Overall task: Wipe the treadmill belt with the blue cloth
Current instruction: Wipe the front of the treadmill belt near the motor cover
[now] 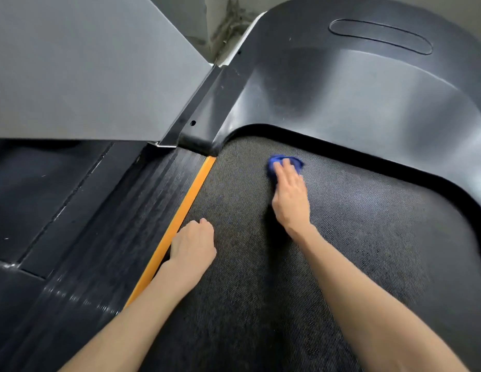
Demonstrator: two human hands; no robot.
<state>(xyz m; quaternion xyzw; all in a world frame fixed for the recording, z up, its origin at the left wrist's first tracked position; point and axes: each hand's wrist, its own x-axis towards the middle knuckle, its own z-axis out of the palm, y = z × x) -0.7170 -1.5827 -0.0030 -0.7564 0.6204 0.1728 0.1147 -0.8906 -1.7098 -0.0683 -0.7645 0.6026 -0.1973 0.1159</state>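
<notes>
Only the right hand (290, 196) presses, fingers straight, on the crumpled blue cloth (283, 160); the left hand (192, 245), curled empty, rests well behind.

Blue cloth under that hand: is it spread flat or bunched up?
Bunched up. The blue cloth shows as a small crumpled wad peeking out past the right hand, whose straight fingers press it onto the treadmill belt.

the dark grey, fine-textured treadmill belt (354, 251) carries a small crumpled blue cloth (276, 159) near its front end, just short of the black moulded plastic motor cover (341, 89). the right hand (290, 197) presses flat on the cloth. the left hand (192, 242) rests on the belt with its fingers curled, beside the orange edge strip (193, 191).
</notes>
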